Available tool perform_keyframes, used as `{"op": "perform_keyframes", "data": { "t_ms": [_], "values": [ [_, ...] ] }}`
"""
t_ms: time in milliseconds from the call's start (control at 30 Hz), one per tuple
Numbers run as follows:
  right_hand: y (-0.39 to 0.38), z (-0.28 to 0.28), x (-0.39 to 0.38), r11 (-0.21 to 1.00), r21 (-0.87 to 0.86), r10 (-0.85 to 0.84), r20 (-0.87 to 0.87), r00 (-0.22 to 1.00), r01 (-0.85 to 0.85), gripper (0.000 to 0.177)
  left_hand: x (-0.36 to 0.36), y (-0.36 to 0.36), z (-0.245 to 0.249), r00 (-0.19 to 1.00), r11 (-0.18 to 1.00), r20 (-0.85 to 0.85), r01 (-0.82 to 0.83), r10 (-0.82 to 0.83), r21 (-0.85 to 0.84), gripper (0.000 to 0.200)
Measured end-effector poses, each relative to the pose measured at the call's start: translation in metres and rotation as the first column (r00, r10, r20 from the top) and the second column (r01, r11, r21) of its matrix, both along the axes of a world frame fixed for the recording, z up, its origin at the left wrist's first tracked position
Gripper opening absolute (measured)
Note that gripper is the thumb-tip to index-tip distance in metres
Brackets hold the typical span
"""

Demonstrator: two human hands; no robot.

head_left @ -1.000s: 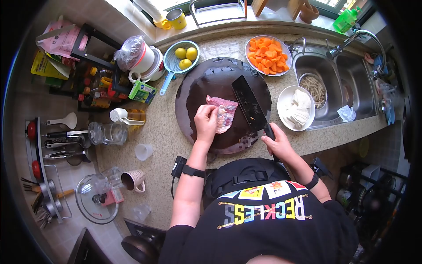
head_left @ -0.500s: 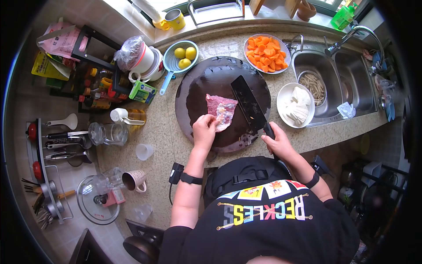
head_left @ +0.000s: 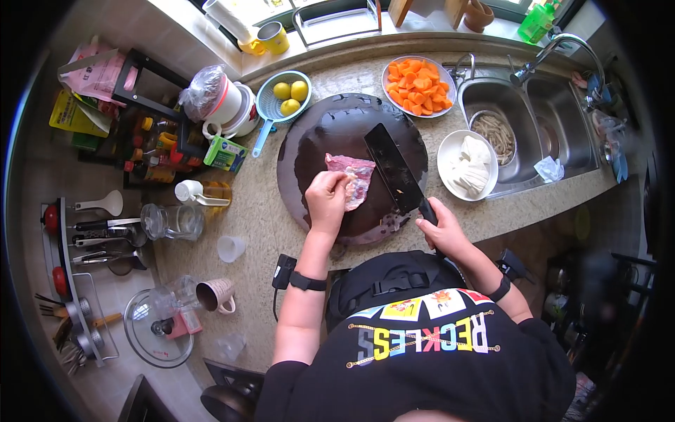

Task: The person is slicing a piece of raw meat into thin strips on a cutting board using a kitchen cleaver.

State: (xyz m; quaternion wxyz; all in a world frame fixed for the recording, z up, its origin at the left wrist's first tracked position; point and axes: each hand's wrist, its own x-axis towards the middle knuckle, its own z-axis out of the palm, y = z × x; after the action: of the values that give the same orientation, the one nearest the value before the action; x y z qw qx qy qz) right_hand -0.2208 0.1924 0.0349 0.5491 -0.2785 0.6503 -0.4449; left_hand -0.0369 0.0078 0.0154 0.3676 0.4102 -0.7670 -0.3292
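A piece of raw red meat [head_left: 357, 184] with pale fat lies on the round dark chopping board [head_left: 316, 130]. My left hand [head_left: 326, 202] is at the meat's left side, thumb and fingers pinched together on its pale surface layer. Gripped by its handle in my right hand [head_left: 444, 228], a black-bladed cleaver [head_left: 391, 167] rests over the board to the right of the meat. The blade lies flat, apart from the meat, with small scraps on it.
Behind the board sits a plate of cut carrots [head_left: 420, 86]; a white bowl [head_left: 441, 177] of pale slices stands right, beside the sink [head_left: 562, 105]. A blue colander [head_left: 261, 112] with yellow fruit, a glass jug [head_left: 172, 221] and a mug [head_left: 216, 295] are to the left.
My left hand has moved slightly up and onto the meat, its fingers now bunched over the fat. The cleaver and right hand stay nearly in place; the view has shifted a little.
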Motion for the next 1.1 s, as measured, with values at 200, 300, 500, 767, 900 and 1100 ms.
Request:
{"op": "perform_keyframes", "data": {
  "t_ms": [200, 300, 500, 767, 900, 1100],
  "values": [
    [0.005, -0.006, 0.001, 1.0, 0.004, -0.02, -0.006, 1.0, 0.02, 0.016, 0.004, -0.009, 0.004, 0.988, 0.995, -0.136, -0.058, 0.069, 0.082, 0.006],
    [0.007, -0.009, 0.002, 1.0, 0.004, -0.03, -0.004, 1.0, 0.03, 0.017, 0.006, -0.005, -0.008, 0.993, 0.994, 0.051, 0.106, -0.106, 0.012, 0.007],
    [0.005, 0.004, 0.01, 0.999, -0.001, -0.042, -0.006, 0.999, 0.042, 0.017, -0.002, -0.002, -0.026, 0.93, 0.962, 0.313, 0.242, -0.192, -0.128, 0.008],
    [0.015, -0.006, 0.007, 0.991, -0.034, -0.132, 0.02, 0.991, 0.133, 0.016, 0.002, 0.034, -0.012, 0.905, 0.913, 0.125, 0.406, -0.406, 0.031, 0.008],
    [0.02, -0.001, 0.008, 0.983, -0.035, -0.179, 0.012, 0.984, 0.179, 0.016, 0.003, 0.055, -0.046, 0.864, 0.88, 0.165, 0.463, -0.475, 0.109, 0.013],
    [0.028, 0.002, 0.02, 0.98, -0.018, -0.197, -0.015, 0.98, 0.197, 0.016, -0.003, 0.065, -0.053, 0.813, 0.862, 0.342, 0.507, -0.47, -0.021, 0.009]
  ]
}}
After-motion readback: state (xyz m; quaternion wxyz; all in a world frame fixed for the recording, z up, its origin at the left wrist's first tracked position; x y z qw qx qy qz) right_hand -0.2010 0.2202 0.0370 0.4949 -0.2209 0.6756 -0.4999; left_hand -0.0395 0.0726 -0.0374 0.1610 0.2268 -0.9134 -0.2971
